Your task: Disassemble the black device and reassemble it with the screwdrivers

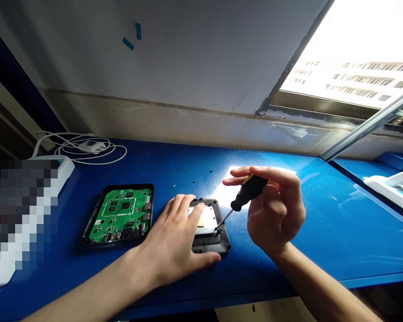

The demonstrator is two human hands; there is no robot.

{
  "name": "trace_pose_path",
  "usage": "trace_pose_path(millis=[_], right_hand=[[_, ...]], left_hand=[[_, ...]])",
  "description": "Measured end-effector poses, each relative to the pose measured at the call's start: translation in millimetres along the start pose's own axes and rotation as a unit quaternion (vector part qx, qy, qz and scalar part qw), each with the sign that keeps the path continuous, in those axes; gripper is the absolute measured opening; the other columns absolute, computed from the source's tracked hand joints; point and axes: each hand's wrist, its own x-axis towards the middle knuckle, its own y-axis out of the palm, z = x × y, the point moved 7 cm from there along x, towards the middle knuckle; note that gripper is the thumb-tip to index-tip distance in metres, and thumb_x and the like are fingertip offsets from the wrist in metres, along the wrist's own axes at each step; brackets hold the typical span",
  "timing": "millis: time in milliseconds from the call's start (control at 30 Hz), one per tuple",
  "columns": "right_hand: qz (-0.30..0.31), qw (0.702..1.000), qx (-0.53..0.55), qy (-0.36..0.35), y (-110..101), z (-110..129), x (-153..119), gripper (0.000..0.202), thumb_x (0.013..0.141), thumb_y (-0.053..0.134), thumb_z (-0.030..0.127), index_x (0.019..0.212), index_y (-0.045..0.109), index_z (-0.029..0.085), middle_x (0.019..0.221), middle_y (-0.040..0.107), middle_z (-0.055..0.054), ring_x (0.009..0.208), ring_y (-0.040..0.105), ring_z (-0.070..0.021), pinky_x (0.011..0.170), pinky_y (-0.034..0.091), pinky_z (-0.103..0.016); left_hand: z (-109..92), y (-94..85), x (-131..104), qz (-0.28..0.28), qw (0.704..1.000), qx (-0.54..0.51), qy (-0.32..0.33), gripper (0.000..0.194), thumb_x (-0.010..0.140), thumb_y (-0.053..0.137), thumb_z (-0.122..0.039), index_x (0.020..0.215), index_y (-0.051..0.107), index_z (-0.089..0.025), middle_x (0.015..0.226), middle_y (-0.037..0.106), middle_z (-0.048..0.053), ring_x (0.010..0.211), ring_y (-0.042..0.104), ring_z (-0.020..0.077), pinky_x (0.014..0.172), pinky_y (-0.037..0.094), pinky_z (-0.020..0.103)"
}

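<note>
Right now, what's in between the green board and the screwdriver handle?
The left hand and the black cover it partly hides, with its silvery plate, lie between the green board and the screwdriver handle in the head view.

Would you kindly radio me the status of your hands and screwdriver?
Left hand on black plastic cover. Right hand holding black-and-yellow screwdriver, tip at silver metal plate. Nothing visibly blocking the screwdriver.

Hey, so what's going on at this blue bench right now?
The left hand is spread over a black cover. The right hand holds a screwdriver, its tip at the cover's metal plate. A green circuit board sits to the left; small, screw-like pieces lie beyond.
</note>
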Motion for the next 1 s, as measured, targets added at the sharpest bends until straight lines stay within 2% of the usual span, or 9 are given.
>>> trace_pose_path(millis=[167, 267, 400, 500, 600, 700, 800, 900, 1000], right_hand=[[0.012, 0.999, -0.019, -0.033, 1, 6, 1, 0.022, 0.106, 0.058, 0.033, 0.122, 0.071, 0.024, 0.112, 0.069, -0.008, 0.078, 0.077, -0.0207, 0.058, 0.065, -0.038], [-0.002, 0.994, -0.090, -0.055, 0, 10, 3, 0.017, 0.100, 0.070, 0.026, 0.116, 0.073, 0.026, 0.102, 0.062, -0.003, 0.073, 0.072, -0.0170, 0.060, 0.064, -0.037], [-0.014, 0.999, -0.030, -0.018, -2, 6, 2, 0.026, 0.107, 0.049, 0.019, 0.117, 0.072, 0.027, 0.100, 0.073, -0.005, 0.076, 0.075, -0.0206, 0.060, 0.064, -0.038], [-0.005, 1.000, 0.000, -0.019, 0, 4, 2, 0.028, 0.111, 0.046, 0.036, 0.121, 0.071, 0.028, 0.100, 0.077, -0.006, 0.078, 0.076, -0.0233, 0.061, 0.065, -0.041], [0.002, 0.997, -0.040, -0.063, 0, 8, 3, 0.029, 0.102, 0.064, 0.051, 0.118, 0.071, 0.028, 0.102, 0.069, -0.005, 0.076, 0.073, -0.0219, 0.060, 0.064, -0.040], [-0.007, 0.995, -0.079, -0.062, -2, 9, 3, 0.015, 0.098, 0.074, 0.030, 0.113, 0.070, 0.028, 0.098, 0.066, -0.001, 0.073, 0.072, -0.0181, 0.060, 0.062, -0.037], [-0.017, 0.999, -0.042, 0.003, -2, 3, 2, 0.023, 0.107, 0.051, 0.019, 0.116, 0.070, 0.028, 0.099, 0.074, -0.003, 0.075, 0.075, -0.0191, 0.061, 0.064, -0.036], [-0.031, 0.999, -0.001, 0.032, -3, 0, 0, 0.028, 0.110, 0.044, 0.029, 0.118, 0.071, 0.029, 0.098, 0.078, -0.005, 0.076, 0.077, -0.0237, 0.061, 0.066, -0.042], [-0.016, 0.999, -0.027, -0.017, -2, 6, 1, 0.026, 0.106, 0.057, 0.046, 0.117, 0.072, 0.028, 0.102, 0.070, -0.006, 0.073, 0.074, -0.0228, 0.059, 0.066, -0.043]], left_hand=[[1, 1.5, 1, 0.002, 1.000, 0.000, -0.003, 0.099, 0.078, 0.082, -0.067, 0.156, 0.051, -0.016, 0.163, 0.042, 0.021, 0.151, 0.035, 0.0465, 0.122, 0.039, 0.067], [2, 1.6, 2, 0.005, 1.000, -0.001, -0.007, 0.100, 0.078, 0.082, -0.069, 0.157, 0.050, -0.016, 0.163, 0.041, 0.021, 0.151, 0.035, 0.0468, 0.122, 0.039, 0.067], [2, 1.0, 2, 0.007, 1.000, 0.001, -0.005, 0.100, 0.078, 0.082, -0.067, 0.157, 0.050, -0.015, 0.163, 0.041, 0.021, 0.152, 0.034, 0.0463, 0.123, 0.039, 0.066], [2, 0.4, 1, 0.006, 1.000, 0.004, -0.004, 0.099, 0.078, 0.082, -0.068, 0.157, 0.050, -0.016, 0.163, 0.041, 0.021, 0.151, 0.035, 0.0460, 0.122, 0.040, 0.066], [1, 0.3, 1, 0.007, 1.000, 0.005, -0.005, 0.099, 0.078, 0.081, -0.068, 0.156, 0.050, -0.016, 0.162, 0.042, 0.021, 0.150, 0.036, 0.0462, 0.122, 0.040, 0.066], [1, 0.1, 1, 0.008, 1.000, 0.005, -0.007, 0.099, 0.078, 0.081, -0.069, 0.156, 0.050, -0.016, 0.163, 0.042, 0.021, 0.151, 0.036, 0.0467, 0.122, 0.040, 0.067], [0, -0.8, 1, 0.005, 1.000, 0.006, -0.003, 0.099, 0.078, 0.082, -0.068, 0.156, 0.050, -0.016, 0.163, 0.042, 0.022, 0.152, 0.035, 0.0470, 0.122, 0.040, 0.067], [-1, -1.3, 0, 0.002, 1.000, 0.006, 0.001, 0.097, 0.078, 0.082, -0.067, 0.155, 0.051, -0.016, 0.162, 0.043, 0.022, 0.151, 0.036, 0.0474, 0.121, 0.041, 0.067], [-1, -1.1, 0, 0.001, 1.000, 0.005, 0.002, 0.098, 0.079, 0.082, -0.067, 0.155, 0.051, -0.016, 0.162, 0.043, 0.022, 0.150, 0.037, 0.0476, 0.120, 0.041, 0.068]])
